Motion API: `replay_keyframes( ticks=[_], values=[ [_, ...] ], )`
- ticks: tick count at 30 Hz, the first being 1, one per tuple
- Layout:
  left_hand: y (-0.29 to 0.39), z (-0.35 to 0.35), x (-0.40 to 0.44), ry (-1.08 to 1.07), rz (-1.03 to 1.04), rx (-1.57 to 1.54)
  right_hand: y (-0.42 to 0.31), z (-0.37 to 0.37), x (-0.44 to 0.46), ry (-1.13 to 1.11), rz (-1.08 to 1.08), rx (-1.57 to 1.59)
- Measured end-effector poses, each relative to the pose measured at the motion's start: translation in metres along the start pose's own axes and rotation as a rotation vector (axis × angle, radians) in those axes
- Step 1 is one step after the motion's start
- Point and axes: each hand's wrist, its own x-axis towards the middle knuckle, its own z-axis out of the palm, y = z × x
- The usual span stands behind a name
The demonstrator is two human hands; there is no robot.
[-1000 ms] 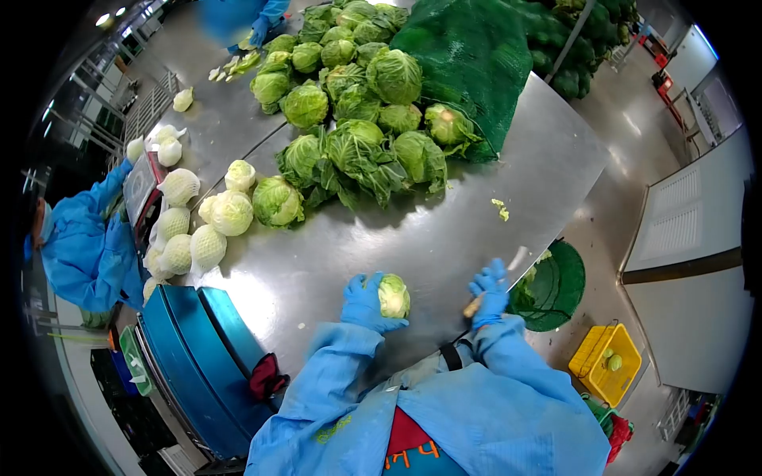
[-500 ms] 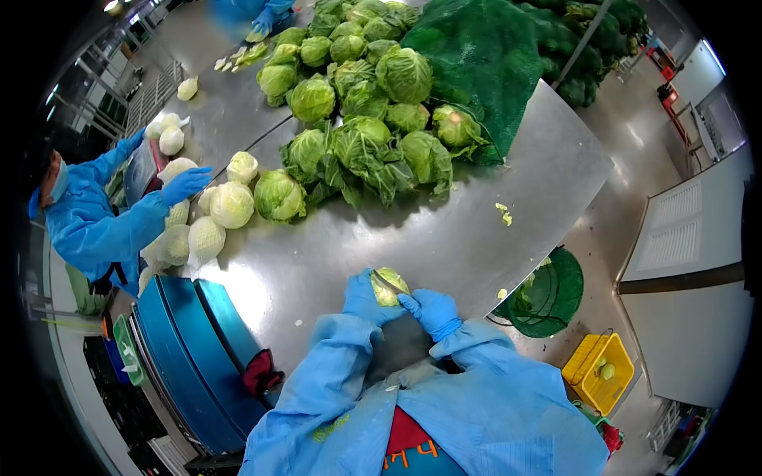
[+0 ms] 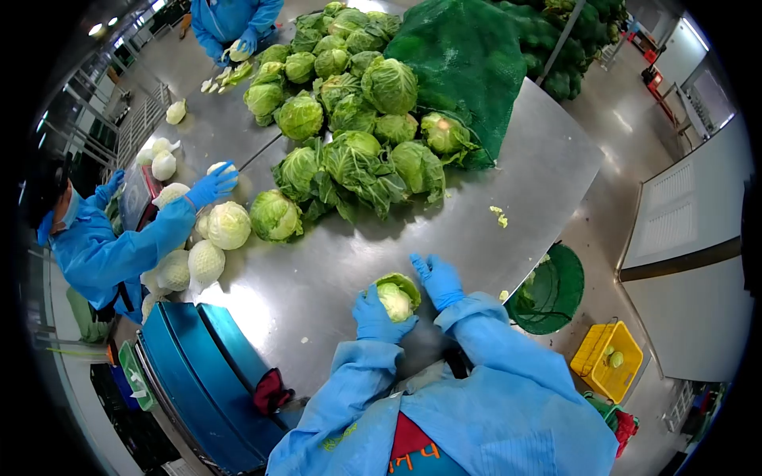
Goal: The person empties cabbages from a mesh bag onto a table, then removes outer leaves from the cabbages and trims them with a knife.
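My left hand (image 3: 378, 317), in a blue glove, is closed around the side of a small trimmed cabbage (image 3: 397, 298). The cabbage has a pale inside and a greener leaf along its upper edge. Just right of it, my gloved right hand (image 3: 441, 282) is raised above the steel table (image 3: 508, 230), apart from the cabbage. Its fingers point up and to the left, and I cannot see whether anything is in its grasp. No knife blade shows.
Untrimmed cabbages (image 3: 349, 159) pile up beside a green mesh sack (image 3: 468, 71). A co-worker (image 3: 119, 246) at left reaches over netted cabbages (image 3: 206, 262); another person (image 3: 230, 24) works behind. Blue containers (image 3: 190, 373), a green bin (image 3: 552, 293) and a yellow crate (image 3: 615, 357) stand near.
My right hand has moved up and right, off the cabbage, and the knife blade across it is out of sight. The left co-worker's hand has shifted right over the netted cabbages.
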Motion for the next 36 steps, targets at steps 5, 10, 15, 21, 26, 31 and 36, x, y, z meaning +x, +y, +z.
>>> replay_keyframes(
  ticks=[5,10,15,21,26,31,36],
  values=[
    [-0.077,0.036,-0.006,-0.037,0.127,-0.625,-0.001,0.021,-0.017,-0.152,-0.259,0.384],
    [-0.087,0.004,-0.016,0.064,0.133,-0.832,0.01,0.024,-0.017,-0.034,-0.068,0.228],
    [-0.104,-0.019,-0.02,0.061,-0.18,-1.071,0.085,-0.062,-0.041,0.307,0.248,0.007],
    [-0.1,-0.027,0.013,-0.126,-0.285,-0.672,0.111,-0.139,-0.095,0.658,0.246,-0.316],
    [-0.058,-0.017,0.036,0.036,0.172,-0.073,0.038,-0.079,-0.091,0.237,0.157,0.367],
    [-0.047,-0.025,0.038,-0.546,0.234,-0.303,0.007,-0.028,-0.093,-0.005,0.068,0.373],
    [0.016,-0.021,0.021,-0.442,0.05,-0.02,0.005,-0.033,-0.101,0.063,-0.098,-0.035]
  ],
)
